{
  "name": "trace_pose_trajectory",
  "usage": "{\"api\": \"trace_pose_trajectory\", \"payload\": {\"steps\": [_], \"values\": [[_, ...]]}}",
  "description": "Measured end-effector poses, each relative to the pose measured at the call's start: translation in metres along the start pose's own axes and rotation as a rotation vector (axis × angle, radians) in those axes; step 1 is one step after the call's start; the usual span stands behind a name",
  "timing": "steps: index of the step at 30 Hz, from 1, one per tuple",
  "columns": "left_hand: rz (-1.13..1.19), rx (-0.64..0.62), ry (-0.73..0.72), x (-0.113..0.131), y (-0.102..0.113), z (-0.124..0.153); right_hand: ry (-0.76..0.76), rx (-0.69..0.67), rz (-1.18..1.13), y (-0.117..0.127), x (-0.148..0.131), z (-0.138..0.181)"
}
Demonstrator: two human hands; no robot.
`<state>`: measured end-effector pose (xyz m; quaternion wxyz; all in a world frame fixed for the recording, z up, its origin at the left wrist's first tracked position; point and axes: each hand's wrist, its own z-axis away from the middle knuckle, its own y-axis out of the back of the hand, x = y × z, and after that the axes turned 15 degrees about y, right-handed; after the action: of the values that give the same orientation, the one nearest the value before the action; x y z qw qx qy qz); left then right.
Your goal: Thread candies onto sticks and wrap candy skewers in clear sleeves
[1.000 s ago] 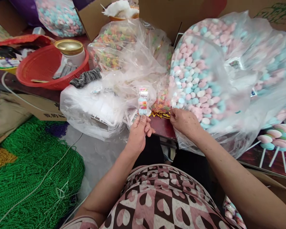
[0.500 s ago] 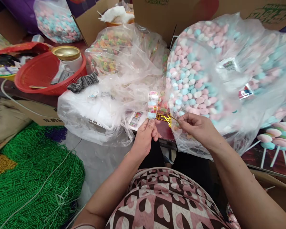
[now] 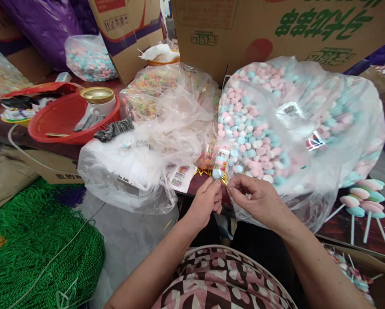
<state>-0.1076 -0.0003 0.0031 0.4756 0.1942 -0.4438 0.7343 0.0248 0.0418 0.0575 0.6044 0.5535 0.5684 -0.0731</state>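
My left hand point(image 3: 206, 202) is closed around the lower end of a marshmallow lollipop point(image 3: 221, 164) in a clear printed wrapper, its pink and blue sweets upright above my fingers. The stick is hidden in that hand. Close beside it, my right hand point(image 3: 257, 196) pinches a thin gold twist tie point(image 3: 224, 182) at the base of the wrapper; most of the tie is hard to make out. More gold twist ties point(image 3: 202, 172) lie on the table edge just behind. Left of them are printed wrappers point(image 3: 181, 177).
A big clear bag of pastel marshmallows point(image 3: 253, 128) spreads to the right, beside unwrapped marshmallow lollipops point(image 3: 361, 199). A bag of colourful sweets point(image 3: 147, 96), a white-filled bag point(image 3: 128, 171) and a red basket point(image 3: 40, 124) stand left. An open box point(image 3: 383, 274) is at lower right.
My right hand has brought the gold twist tie leftward to the wrapper's base, beside my left hand. The lollipop now leans slightly right. The head view has tilted up.
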Motion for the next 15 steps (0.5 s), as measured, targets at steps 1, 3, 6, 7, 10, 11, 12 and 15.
{"api": "trace_pose_trajectory", "payload": {"steps": [1,3,6,7,10,11,12,15], "values": [[0.008,0.001,0.008,0.001,0.0,-0.001,0.023,-0.012,-0.021,0.001,-0.002,0.001],[0.016,0.0,0.017,0.002,0.0,-0.001,0.057,-0.031,-0.036,0.002,-0.005,0.002],[0.007,-0.025,0.014,0.003,0.0,0.0,0.052,-0.025,0.029,0.0,-0.002,0.0],[0.0,-0.033,0.013,0.003,-0.001,0.001,0.052,-0.022,0.072,-0.001,0.0,-0.001],[-0.028,-0.054,0.014,0.005,-0.001,0.004,0.087,-0.05,0.185,-0.003,0.007,-0.002],[-0.037,-0.058,0.014,0.006,-0.001,0.005,0.103,-0.065,0.212,-0.003,0.009,-0.002],[-0.046,-0.063,0.016,0.007,-0.001,0.005,0.115,-0.081,0.234,-0.003,0.011,-0.002],[-0.066,-0.065,0.016,0.008,-0.002,0.005,0.134,-0.119,0.281,0.0,0.016,0.0]]}}
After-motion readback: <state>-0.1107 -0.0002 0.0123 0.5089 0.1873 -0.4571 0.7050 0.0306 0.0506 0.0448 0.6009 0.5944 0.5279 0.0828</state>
